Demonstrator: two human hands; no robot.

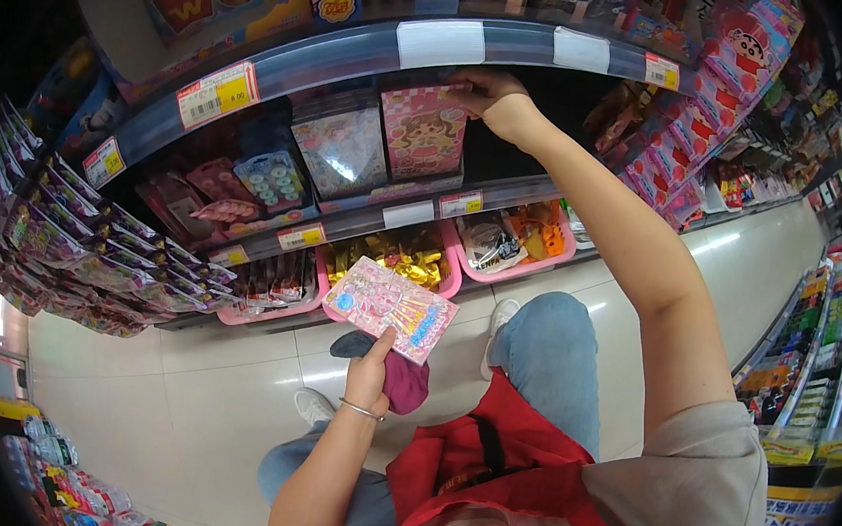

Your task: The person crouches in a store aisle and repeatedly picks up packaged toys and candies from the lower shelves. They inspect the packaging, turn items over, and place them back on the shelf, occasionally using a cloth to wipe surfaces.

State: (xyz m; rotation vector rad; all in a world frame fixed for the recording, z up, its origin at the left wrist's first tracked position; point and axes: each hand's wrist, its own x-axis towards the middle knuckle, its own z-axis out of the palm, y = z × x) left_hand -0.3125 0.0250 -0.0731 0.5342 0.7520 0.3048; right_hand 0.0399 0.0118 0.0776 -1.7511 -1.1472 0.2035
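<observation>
My left hand (pixel 369 377) grips a pink flat pack (pixel 395 305) printed with a cartoon girl and rows of small pictures. A maroon cloth (pixel 405 384) is bunched in the same hand, and a dark grey piece (pixel 352 344) shows at its other side. Up on the shelf, my right hand (pixel 494 102) has its fingers at the top right corner of another pink cartoon pack (pixel 424 131), which stands upright. Left of that pack, similar pale packs (pixel 341 153) stand in a row in a display box. The right fingertips are partly hidden in shadow.
Pink baskets (pixel 457 269) of wrapped goods sit under the lower shelf edge (pixel 365 218). Hanging purple packets (pixel 76 221) flank the left, and a strip of pink packs (pixel 715 101) hangs at the right. The upper shelf edge (pixel 318 62) runs just above my right hand.
</observation>
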